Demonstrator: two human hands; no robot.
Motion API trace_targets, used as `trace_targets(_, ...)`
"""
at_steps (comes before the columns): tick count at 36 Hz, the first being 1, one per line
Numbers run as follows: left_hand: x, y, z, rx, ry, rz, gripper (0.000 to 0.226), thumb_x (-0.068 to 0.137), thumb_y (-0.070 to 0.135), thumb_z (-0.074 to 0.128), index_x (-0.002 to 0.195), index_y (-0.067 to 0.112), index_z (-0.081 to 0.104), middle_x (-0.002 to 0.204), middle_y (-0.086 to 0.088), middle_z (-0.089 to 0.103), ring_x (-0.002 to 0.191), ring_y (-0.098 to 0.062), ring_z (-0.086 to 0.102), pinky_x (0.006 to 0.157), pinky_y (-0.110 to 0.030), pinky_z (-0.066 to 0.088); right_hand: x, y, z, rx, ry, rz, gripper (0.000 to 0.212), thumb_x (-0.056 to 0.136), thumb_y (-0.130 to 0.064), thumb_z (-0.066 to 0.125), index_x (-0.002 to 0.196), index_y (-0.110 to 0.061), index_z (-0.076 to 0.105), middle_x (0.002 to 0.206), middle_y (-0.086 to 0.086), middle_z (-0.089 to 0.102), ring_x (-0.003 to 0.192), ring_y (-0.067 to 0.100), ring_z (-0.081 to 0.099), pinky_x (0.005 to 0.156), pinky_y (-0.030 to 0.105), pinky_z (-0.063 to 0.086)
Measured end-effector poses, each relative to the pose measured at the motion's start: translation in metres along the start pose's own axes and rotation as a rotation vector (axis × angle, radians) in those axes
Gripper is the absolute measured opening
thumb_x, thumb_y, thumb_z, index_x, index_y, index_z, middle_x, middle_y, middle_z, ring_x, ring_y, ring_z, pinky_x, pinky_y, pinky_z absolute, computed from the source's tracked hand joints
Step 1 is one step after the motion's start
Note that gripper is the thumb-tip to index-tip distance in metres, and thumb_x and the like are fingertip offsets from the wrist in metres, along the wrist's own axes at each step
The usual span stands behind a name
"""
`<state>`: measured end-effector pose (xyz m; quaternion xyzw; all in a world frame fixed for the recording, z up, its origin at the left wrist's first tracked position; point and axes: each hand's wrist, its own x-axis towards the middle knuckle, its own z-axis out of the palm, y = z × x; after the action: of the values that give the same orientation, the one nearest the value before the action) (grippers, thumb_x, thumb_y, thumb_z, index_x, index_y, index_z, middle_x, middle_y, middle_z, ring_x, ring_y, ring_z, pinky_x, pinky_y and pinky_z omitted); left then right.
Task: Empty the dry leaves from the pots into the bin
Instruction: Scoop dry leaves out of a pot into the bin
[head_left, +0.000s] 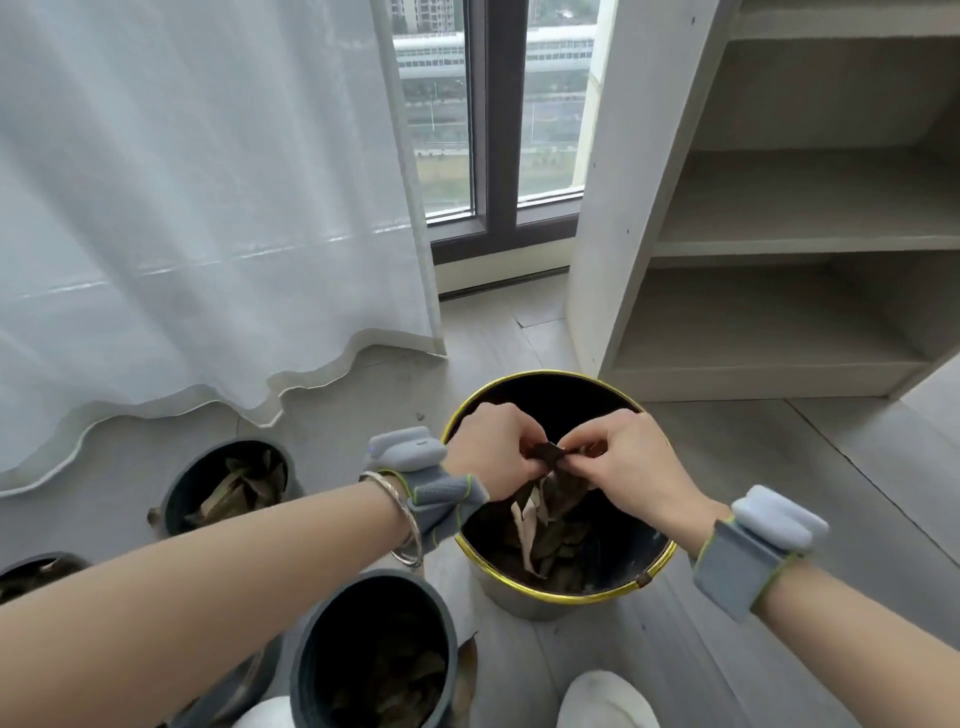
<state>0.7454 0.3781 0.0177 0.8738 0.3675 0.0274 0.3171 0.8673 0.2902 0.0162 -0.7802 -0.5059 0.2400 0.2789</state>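
At the bottom centre of the frame, a grey plastic pot (374, 649) is seen with dry leaves lying dark inside it. Just above it, at the middle of the frame, a black bin with a gold rim (563, 597) is set on the grey floor (779, 467), and a heap of dry leaves (550, 551) is held in its bottom. Over the bin's mouth, a bunch of dry leaves (545, 478) is gripped by both hands: it is pinched by the curled fingers of the left hand (493, 452) and by those of the right hand (628, 462), and its lower leaves hang into the bin. A grey band is worn on each wrist. At the left, a second pot (228, 483) with leaves is seen, and a third (36, 571) is cut by the left edge. Farther off, a white curtain (208, 208), a window (498, 119) and a pale shelf unit (779, 208) are shown.
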Motion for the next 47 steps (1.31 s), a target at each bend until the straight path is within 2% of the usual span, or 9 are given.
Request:
trace_targets(3,0.016,-0.009,0.023,0.048,-0.053,-0.021,0.014,0.082,0.018,0.064,0.092,0.015,0.074,0.09,-0.006,0.072,0.089,-0.021,0.066,0.084,-0.035,0.053,0.01,0.022,0.017,-0.057,-0.037,0.065,0.015,0.081,-0.012,0.067,0.091,-0.016,0.078,0.07,-0.005,0.063,0.065,0.008,0.057,0.061,0.014,0.041)
trace_targets(11,0.047,-0.029,0.066,0.124,-0.202,-0.073,0.024,0.085,0.015,0.061,0.106,0.018,0.072,0.106,-0.008,0.07,0.1,-0.025,0.064,0.089,-0.032,0.052,0.032,0.054,0.049,-0.161,-0.18,0.209,0.019,0.086,-0.008,0.063,0.1,-0.012,0.074,0.101,0.007,0.069,0.091,0.021,0.066,0.081,0.027,0.054)
trace_targets(21,0.053,-0.038,0.078,0.222,-0.396,-0.088,0.024,0.082,0.013,0.066,0.105,0.012,0.072,0.107,-0.008,0.07,0.1,-0.025,0.066,0.084,-0.031,0.052,0.036,0.056,0.059,-0.207,-0.392,0.281,0.025,0.077,-0.011,0.074,0.103,-0.011,0.073,0.101,0.01,0.071,0.092,0.022,0.068,0.083,0.029,0.055)
trace_targets(29,0.022,-0.039,0.036,0.093,-0.263,0.074,0.022,0.084,0.015,0.065,0.104,0.02,0.072,0.103,0.002,0.072,0.096,-0.013,0.065,0.091,-0.028,0.052,0.024,0.043,0.051,-0.212,-0.309,0.196,0.025,0.081,-0.013,0.072,0.106,-0.012,0.072,0.104,0.009,0.07,0.092,0.021,0.067,0.087,0.034,0.055)
trace_targets(33,-0.017,-0.045,0.013,-0.079,-0.041,0.176,0.012,0.086,0.018,0.064,0.095,0.018,0.072,0.085,0.001,0.072,0.071,-0.005,0.06,0.074,-0.018,0.049,0.012,0.022,0.045,-0.111,-0.109,0.063,0.012,0.085,-0.019,0.066,0.094,-0.014,0.073,0.085,0.0,0.069,0.076,0.014,0.064,0.081,0.036,0.057)
trace_targets(36,-0.052,-0.063,0.004,-0.13,0.024,0.158,0.011,0.087,0.024,0.064,0.093,0.017,0.07,0.078,0.003,0.07,0.068,-0.007,0.061,0.07,-0.019,0.049,-0.005,-0.007,0.049,0.034,-0.003,-0.065,0.01,0.086,-0.024,0.065,0.081,-0.018,0.07,0.07,-0.008,0.065,0.069,0.011,0.065,0.07,0.034,0.058)
trace_targets(41,-0.101,-0.104,0.012,-0.042,-0.069,0.083,0.035,0.088,0.024,0.061,0.121,0.029,0.047,0.079,0.014,0.063,0.07,-0.003,0.06,0.074,-0.016,0.047,-0.04,-0.048,0.084,0.039,-0.105,-0.229,0.016,0.087,-0.027,0.065,0.078,-0.014,0.069,0.066,-0.01,0.062,0.061,0.005,0.058,0.059,0.014,0.046)
trace_targets(45,-0.118,-0.123,0.028,-0.051,0.041,0.032,0.037,0.086,0.019,0.056,0.121,0.019,0.041,0.092,0.015,0.06,0.079,-0.008,0.062,0.079,-0.02,0.045,-0.054,-0.051,0.126,-0.087,-0.265,-0.275,0.015,0.088,-0.023,0.06,0.089,-0.01,0.068,0.084,0.001,0.067,0.077,0.014,0.062,0.073,0.026,0.049)
trace_targets(47,-0.124,-0.132,0.039,0.012,-0.012,-0.027,0.034,0.087,0.023,0.054,0.119,0.019,0.041,0.1,0.012,0.062,0.09,-0.013,0.062,0.085,-0.027,0.046,-0.06,-0.047,0.144,-0.142,-0.312,-0.224,0.018,0.09,-0.024,0.056,0.096,-0.011,0.066,0.095,0.004,0.067,0.087,0.019,0.062,0.079,0.03,0.049)
